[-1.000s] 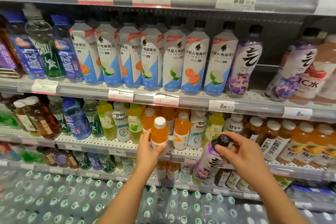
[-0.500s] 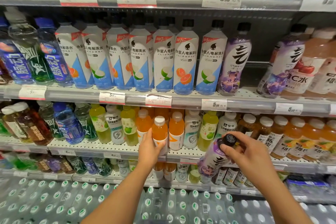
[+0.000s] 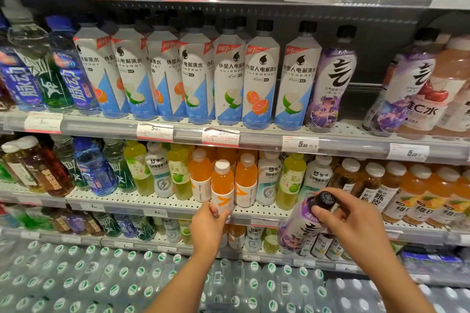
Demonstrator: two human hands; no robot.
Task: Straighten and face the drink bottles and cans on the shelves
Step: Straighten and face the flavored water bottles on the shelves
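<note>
From the head camera, the left hand (image 3: 207,223) grips the bottom of a small orange bottle (image 3: 222,185) with a white cap. The bottle stands upright at the front edge of the middle shelf (image 3: 122,202), just in front of two more orange bottles. The fingers (image 3: 213,209) of this hand curl round its white label.

The right hand (image 3: 353,221) holds a purple bottle (image 3: 298,226) by its black cap (image 3: 326,201). The thumb and fingers pinch the cap. This bottle tilts, with its cap up and to the right, and it hangs in the air in front of the middle shelf, near the right side.

On the upper shelf (image 3: 356,127) a row of tall white and blue bottles (image 3: 259,79) stands along the front edge. One more purple bottle stands at the right end of that row.
</note>
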